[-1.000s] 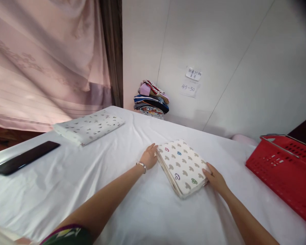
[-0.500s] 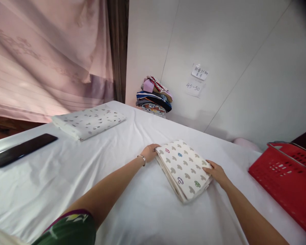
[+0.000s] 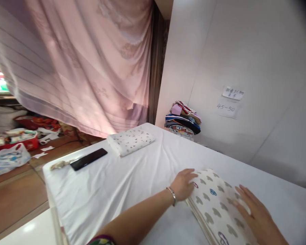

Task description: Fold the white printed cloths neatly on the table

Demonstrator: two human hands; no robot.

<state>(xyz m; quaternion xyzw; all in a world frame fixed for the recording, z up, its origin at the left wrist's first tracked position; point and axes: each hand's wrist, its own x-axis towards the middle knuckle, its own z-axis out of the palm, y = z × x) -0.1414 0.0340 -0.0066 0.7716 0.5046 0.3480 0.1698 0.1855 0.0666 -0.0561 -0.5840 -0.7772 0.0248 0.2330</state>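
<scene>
A folded cloth (image 3: 216, 204), cream with grey mushroom shapes and a few coloured ones, lies in several layers at the lower right. My left hand (image 3: 185, 183), with a bracelet at its wrist, rests on its far left corner, fingers slightly apart and laid over the top. Over its right edge spreads my right hand (image 3: 255, 211), somewhat smeared by motion, its fingers apart. The near end of the cloth runs out of view. Farther back lies a second folded cloth (image 3: 132, 141), white with small dark marks.
A black phone (image 3: 89, 159) lies near the left edge of the white-covered table (image 3: 148, 170). Behind the table, a pile of folded fabrics (image 3: 183, 119) stands against the wall with paper signs (image 3: 228, 108). A pink curtain (image 3: 104, 68) hangs at the back; a red basket (image 3: 32, 141) sits lower left.
The view has swung left, so the red basket at the right is gone from sight. The folded cloth appears nearer. My right hand has loosened from its edge and spread; my left fingers have opened slightly.
</scene>
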